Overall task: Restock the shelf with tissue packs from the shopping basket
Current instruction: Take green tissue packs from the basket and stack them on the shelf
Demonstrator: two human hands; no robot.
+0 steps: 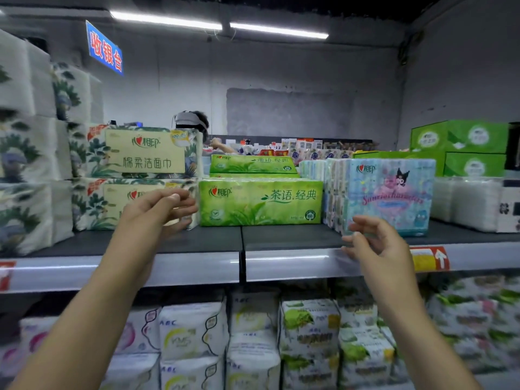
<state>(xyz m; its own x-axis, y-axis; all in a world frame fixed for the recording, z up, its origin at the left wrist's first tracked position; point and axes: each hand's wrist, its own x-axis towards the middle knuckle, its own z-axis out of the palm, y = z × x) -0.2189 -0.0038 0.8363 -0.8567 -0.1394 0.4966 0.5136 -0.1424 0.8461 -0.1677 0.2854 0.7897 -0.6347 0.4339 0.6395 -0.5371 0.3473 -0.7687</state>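
Here, green tissue pack (260,202) set back from the shelf (183,267) front edge, untouched between left hand (157,212) and right hand (377,243), both loosely spread, holding nothing

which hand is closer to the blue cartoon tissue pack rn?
Right. The right hand is in front of the lower left corner of the blue cartoon pack. The left hand is far left, before the floral pack, beyond the green pack.
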